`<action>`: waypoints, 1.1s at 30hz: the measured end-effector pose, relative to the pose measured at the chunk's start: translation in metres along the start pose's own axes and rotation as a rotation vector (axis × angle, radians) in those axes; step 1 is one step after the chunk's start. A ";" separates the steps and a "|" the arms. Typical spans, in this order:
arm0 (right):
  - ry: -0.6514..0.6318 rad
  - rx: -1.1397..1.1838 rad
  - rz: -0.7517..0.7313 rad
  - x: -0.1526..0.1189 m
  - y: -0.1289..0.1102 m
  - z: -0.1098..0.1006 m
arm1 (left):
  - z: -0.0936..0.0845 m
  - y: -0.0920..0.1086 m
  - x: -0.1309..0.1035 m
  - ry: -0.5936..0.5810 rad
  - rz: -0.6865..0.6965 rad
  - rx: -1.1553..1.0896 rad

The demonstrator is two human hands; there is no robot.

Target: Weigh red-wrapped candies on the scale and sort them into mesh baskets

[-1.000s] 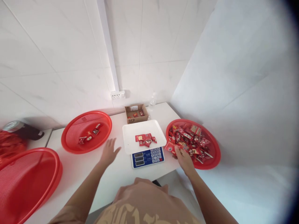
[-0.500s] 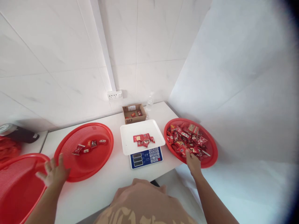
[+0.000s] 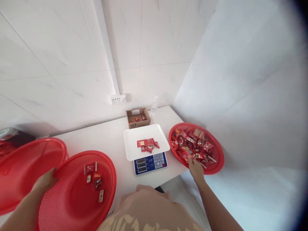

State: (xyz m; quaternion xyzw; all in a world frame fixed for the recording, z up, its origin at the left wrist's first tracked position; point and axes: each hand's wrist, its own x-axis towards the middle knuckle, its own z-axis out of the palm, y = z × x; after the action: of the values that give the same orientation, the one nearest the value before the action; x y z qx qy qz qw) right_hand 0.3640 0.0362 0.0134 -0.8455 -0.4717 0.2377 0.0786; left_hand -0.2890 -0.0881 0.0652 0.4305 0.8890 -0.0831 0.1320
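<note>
My left hand point(image 3: 44, 183) is closed on the rim of a red plastic basket point(image 3: 112, 179), which tilts at the front left. Several small wrapped sweets lie inside it, among them a red packet point(image 3: 90, 167). My right hand point(image 3: 196, 169) reaches over the near rim of another red basket point(image 3: 220, 152), heaped with red-wrapped sweets point(image 3: 192, 141). Its thumb and fingers close on a red sweet packet point(image 3: 185, 156) at the edge of the heap. Between the baskets, more red sweets point(image 3: 148, 144) rest on the white pan point(image 3: 134, 154) of a blue digital scale point(image 3: 150, 163).
A third red basket point(image 3: 57, 144) stands at the far left, partly behind the tilted one. Behind the scale are a small cardboard box point(image 3: 139, 125) with a few sweets and a clear bottle point(image 3: 154, 104). A dark cylinder point(image 3: 21, 136) lies near the wall.
My left hand went from open to gripping the basket rim. That basket moved nearer and tilted, its sweets shifted, and the far-left basket moved too. My right hand shifted slightly left with the packet.
</note>
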 end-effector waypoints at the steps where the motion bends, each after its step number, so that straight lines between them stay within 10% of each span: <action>1: 0.000 0.007 0.004 0.000 0.001 0.000 | 0.002 0.001 0.002 -0.018 0.053 0.003; 8: -0.003 0.076 0.017 0.000 0.002 0.001 | -0.003 0.043 0.006 -0.094 0.282 -0.010; 17: -0.026 0.105 0.015 -0.002 0.002 0.000 | -0.014 0.074 0.018 0.099 0.270 0.309; 26: -0.035 0.081 0.022 0.000 0.001 0.003 | 0.024 0.201 -0.013 0.000 0.483 -0.091; 33: -0.041 0.060 0.007 -0.003 0.001 0.003 | 0.050 0.251 -0.041 0.100 0.587 -0.157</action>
State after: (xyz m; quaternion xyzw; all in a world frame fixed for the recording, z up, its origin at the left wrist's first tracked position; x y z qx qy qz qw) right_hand 0.3620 0.0330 0.0120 -0.8394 -0.4629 0.2691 0.0936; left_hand -0.0593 0.0231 0.0218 0.6611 0.7356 0.0487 0.1392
